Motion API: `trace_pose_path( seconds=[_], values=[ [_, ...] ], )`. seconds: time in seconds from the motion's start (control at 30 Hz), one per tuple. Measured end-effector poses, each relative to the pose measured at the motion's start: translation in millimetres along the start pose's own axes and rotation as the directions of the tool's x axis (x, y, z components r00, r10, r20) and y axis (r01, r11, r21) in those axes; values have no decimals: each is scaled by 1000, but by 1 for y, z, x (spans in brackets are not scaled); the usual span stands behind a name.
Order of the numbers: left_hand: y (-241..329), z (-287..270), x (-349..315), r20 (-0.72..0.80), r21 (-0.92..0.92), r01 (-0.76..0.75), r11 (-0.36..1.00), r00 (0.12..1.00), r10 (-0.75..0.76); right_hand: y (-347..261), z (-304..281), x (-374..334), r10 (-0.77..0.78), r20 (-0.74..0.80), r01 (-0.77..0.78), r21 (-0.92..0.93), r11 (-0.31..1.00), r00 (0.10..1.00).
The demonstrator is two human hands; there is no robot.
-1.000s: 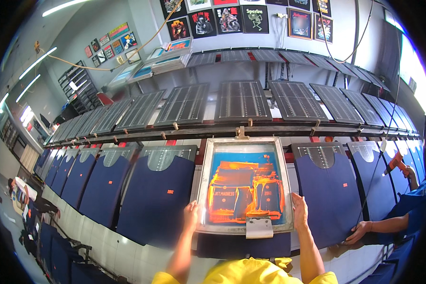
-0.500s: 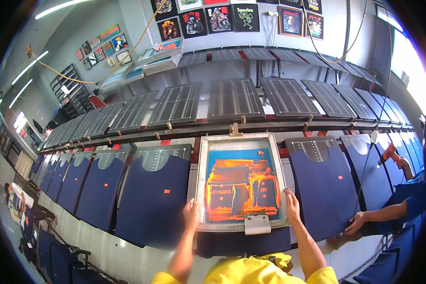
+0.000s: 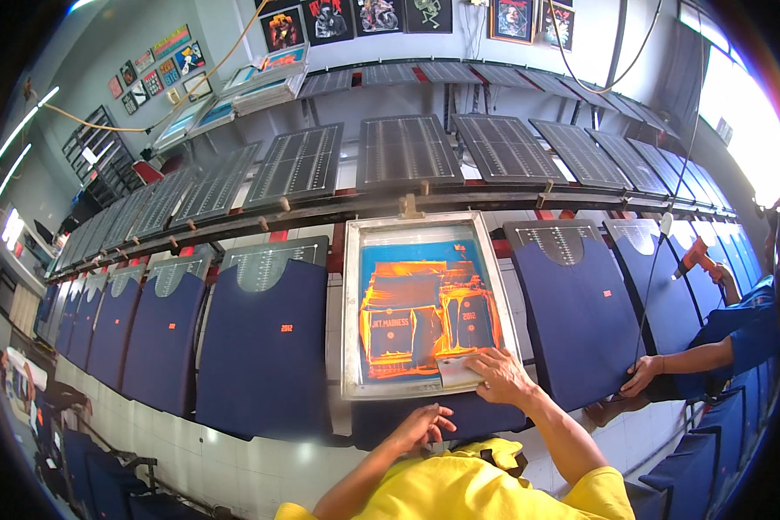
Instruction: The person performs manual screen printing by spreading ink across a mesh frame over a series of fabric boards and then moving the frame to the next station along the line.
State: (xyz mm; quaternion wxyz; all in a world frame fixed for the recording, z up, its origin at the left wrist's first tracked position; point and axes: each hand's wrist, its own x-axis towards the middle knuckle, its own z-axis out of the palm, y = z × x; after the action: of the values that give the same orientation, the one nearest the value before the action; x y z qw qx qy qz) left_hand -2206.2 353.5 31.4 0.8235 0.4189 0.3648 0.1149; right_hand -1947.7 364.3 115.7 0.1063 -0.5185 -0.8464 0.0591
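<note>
Here the right hand [image 3: 500, 374] fingers grasp the squeegee [image 3: 459, 371] on the screen frame [image 3: 352, 312]; left hand [image 3: 420, 427] fingers hang released.

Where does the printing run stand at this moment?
Done: the navy shirt left of the screen frame and the one to its right each carry a small red mark. In hand: the right hand grips the squeegee inside the ink-covered frame; the left hand is off it. Left: cannot tell.

- We see bright daylight flooding in from a window [image 3: 737, 130] at right, blown out to glare.
- We see straight edges bend toward the dark, soft rim.
</note>
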Motion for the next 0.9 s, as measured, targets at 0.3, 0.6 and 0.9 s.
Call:
trace_pose_path(
  seconds=[0.3, 0.6, 0.9],
  values=[
    [-9, -11, 35, -80, -592, 21, 806, 993, -85, 29, 27, 22, 54, -303, -50, 22, 999, 951],
    [-12, -8, 34, -81, -652, 1, 758, 994, -72, 114, 25, 103, 140, -371, -139, 29, 990, 918],
    [-14, -3, 28, -99, -666, -56, 744, 995, -14, 169, 2, 154, 420, 90, -429, 174, 886, 903]
  ],
)
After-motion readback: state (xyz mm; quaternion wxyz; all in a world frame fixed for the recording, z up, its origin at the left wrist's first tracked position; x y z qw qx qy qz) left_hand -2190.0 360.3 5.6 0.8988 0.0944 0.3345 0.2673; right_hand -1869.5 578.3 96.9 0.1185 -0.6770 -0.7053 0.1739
